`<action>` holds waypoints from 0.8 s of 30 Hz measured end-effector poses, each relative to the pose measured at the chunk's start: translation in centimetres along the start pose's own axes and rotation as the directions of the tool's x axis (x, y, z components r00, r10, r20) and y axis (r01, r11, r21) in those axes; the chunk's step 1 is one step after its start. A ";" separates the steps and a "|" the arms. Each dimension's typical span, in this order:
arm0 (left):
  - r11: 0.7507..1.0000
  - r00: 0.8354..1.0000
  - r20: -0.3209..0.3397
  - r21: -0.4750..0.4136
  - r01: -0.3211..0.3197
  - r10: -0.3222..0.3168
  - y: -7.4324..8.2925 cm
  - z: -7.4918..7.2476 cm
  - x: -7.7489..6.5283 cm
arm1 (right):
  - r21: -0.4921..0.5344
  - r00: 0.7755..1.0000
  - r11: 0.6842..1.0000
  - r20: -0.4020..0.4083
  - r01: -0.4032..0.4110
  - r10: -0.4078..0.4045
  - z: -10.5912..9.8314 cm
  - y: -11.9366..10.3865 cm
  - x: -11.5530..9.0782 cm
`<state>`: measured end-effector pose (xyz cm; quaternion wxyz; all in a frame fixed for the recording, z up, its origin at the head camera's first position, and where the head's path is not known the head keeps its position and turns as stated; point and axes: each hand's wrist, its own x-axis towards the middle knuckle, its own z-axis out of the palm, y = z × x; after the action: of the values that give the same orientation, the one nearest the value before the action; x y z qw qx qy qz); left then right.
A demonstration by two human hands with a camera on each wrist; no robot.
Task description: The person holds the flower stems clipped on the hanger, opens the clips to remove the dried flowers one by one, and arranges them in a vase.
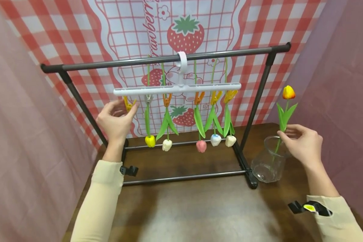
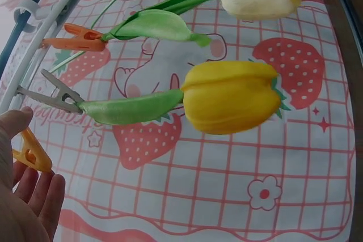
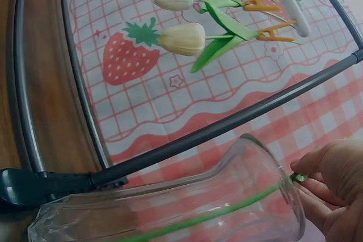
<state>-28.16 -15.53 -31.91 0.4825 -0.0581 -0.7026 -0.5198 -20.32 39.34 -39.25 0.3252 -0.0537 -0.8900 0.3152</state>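
At the left end of a white hanger (image 1: 157, 90), my left hand (image 1: 116, 117) holds a yellow clip (image 2: 33, 152) between thumb and fingers; no flower hangs from this clip. Nearest to it is a yellow tulip (image 2: 229, 97), head down in a grey clip (image 2: 59, 96). My right hand (image 1: 305, 144) pinches a red-and-yellow tulip (image 1: 288, 92) by its stem, just below the leaves. The bloom points up, and the green stem (image 3: 210, 216) reaches down into a clear vase (image 3: 164, 196). My right fingers are beside the vase's rim.
A black rack (image 1: 224, 53) carries the hanger on its top bar. Further tulips hang upside down from clips, among them a pink one (image 1: 201, 146) and a blue-white one (image 1: 215, 140). The vase stands on the brown table (image 1: 184, 208), right of the rack's foot (image 1: 252, 181).
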 end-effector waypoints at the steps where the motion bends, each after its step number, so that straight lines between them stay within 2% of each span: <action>1: 1.000 1.000 0.001 -0.002 0.009 -0.009 -0.1 0.0 -0.1 | 0.002 1.000 1.000 0.000 0.002 -0.002 0.1 0.0 0.0; 6: 0.998 0.997 0.031 -0.011 0.068 -0.067 -0.9 0.2 -0.9 | 0.036 1.000 0.999 -0.016 -0.015 0.015 0.2 -0.2 -0.3; 11: 0.990 0.986 0.091 -0.009 0.142 -0.140 -2.2 0.7 -2.3 | 0.061 0.989 0.997 -0.139 -0.042 0.050 -0.9 -1.2 -0.8; 14: 0.981 0.975 0.113 -0.013 0.191 -0.189 -2.6 1.1 -3.2 | 0.090 0.972 0.995 -0.235 0.033 -0.011 -1.1 -2.3 -0.8; 17: 0.974 0.964 0.148 -0.013 0.226 -0.222 -2.9 1.3 -3.9 | 0.147 0.952 0.979 -0.292 0.139 -0.091 -0.9 -3.8 -0.7; 21: 0.969 0.953 0.189 -0.020 0.245 -0.237 -3.2 1.6 -4.4 | 0.214 0.934 0.944 -0.309 0.253 -0.180 -0.4 -6.6 -0.8; 24: 0.972 0.953 0.202 -0.014 0.233 -0.226 -3.2 2.0 -4.4 | 0.223 0.928 0.925 -0.288 0.306 -0.237 0.0 -8.4 -0.9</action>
<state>-28.88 -13.56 -37.29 0.3451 -0.0368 -0.7395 -0.5768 -18.68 32.38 -34.69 0.4824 0.0747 -0.7891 0.3729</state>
